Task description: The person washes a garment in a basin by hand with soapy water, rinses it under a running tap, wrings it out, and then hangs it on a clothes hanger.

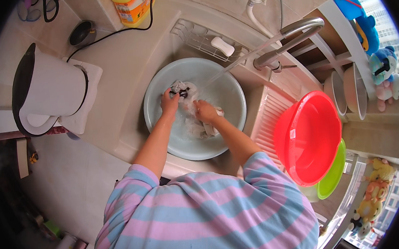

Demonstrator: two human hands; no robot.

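Note:
A wet white cloth [190, 89] with a dark patch or trim lies in a pale blue-grey basin [157, 134] of water. At its upper left, my left hand [169, 101] grips the cloth beside the dark part. My right hand [205, 111] is on the cloth's right side, its fingers curled into the fabric, and a beige-white fold shows below it. Water runs from a chrome faucet [302, 30] in a slanting stream into the basin, close above my hands. Splashing water hides part of the cloth in the middle.
The basin sits in a beige sink [131, 139]. A wire rack [193, 38] holds a white soap bar [222, 46] behind it. Red [315, 140] and green [335, 174] basins stand on the ribbed drainboard [263, 120] at right. A white electric kettle [53, 88] and yellow detergent bottle [132, 7] are left.

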